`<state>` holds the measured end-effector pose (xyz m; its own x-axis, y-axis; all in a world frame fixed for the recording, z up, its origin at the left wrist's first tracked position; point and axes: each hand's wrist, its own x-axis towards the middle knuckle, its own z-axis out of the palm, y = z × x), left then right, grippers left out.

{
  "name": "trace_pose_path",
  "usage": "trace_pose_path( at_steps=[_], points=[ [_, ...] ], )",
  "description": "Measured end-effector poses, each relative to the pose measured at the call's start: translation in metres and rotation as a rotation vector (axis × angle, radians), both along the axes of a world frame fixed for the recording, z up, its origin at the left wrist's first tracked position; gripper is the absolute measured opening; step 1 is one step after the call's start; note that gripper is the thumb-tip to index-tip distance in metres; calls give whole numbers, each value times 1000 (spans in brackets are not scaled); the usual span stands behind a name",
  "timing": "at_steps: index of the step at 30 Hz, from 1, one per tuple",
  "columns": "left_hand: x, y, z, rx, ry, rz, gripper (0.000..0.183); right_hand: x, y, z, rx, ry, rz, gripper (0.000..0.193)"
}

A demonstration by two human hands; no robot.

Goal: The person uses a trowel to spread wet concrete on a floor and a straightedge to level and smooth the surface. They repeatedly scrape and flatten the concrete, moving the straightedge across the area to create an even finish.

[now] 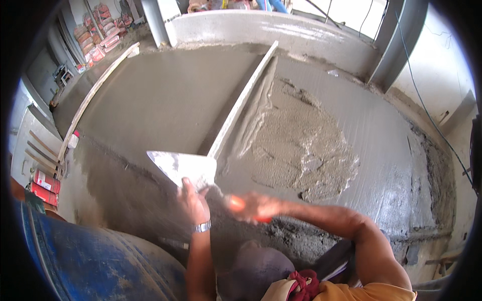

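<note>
My right hand (257, 206) is wrapped round the orange handle of a trowel (193, 167), slightly blurred. The trowel's broad pale metal blade points to the left, above the wet floor. At the blade's near edge is my left hand (193, 203), a watch on its wrist; one finger lies up against the metal, and the other fingers are partly hidden. Just beyond the blade, a long straightedge (246, 98) lies across the grey screed and runs away from me. To its right spreads a rough patch of wet mortar (301, 145), with smoother grey surface around it.
A blue drum (100, 256) stands at the near left, with red cans (45, 188) beyond it. A long wooden strip (95, 90) lies along the left side. Stacked bags (103, 32), a low wall (271, 27) and a steel column (401, 50) border the far side. A cable (427, 105) hangs at right.
</note>
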<state>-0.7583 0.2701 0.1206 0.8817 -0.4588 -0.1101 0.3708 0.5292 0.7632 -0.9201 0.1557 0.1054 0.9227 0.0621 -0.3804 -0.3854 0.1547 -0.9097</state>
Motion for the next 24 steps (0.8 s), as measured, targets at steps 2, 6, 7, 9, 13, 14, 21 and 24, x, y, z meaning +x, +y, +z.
trace_pose_path(
  at_steps=[2,6,7,9,13,14,21,24],
  points=[
    [26,23,-11,143,-189,23,45,19,22,27,-221,60,37,32],
    [37,29,-17,455,-447,271,56,16,42,6,-1053,-174,-209,43],
    [32,34,-8,270,-332,101,57,15,43,7,-1170,-144,-190,45],
    [16,37,0,-16,-181,-190,64,10,39,5,-1387,-124,-136,49],
    [32,22,-1,62,200,-70,34,13,48,-5,-1226,-92,-171,50],
    [29,24,0,-53,100,-169,27,15,47,-10,-1033,-9,-176,50],
    [28,72,6,635,-762,141,51,7,29,-3,-467,8,-36,42],
    [19,66,54,836,-1326,91,59,1,-8,0,-1015,-66,111,40]
  ],
)
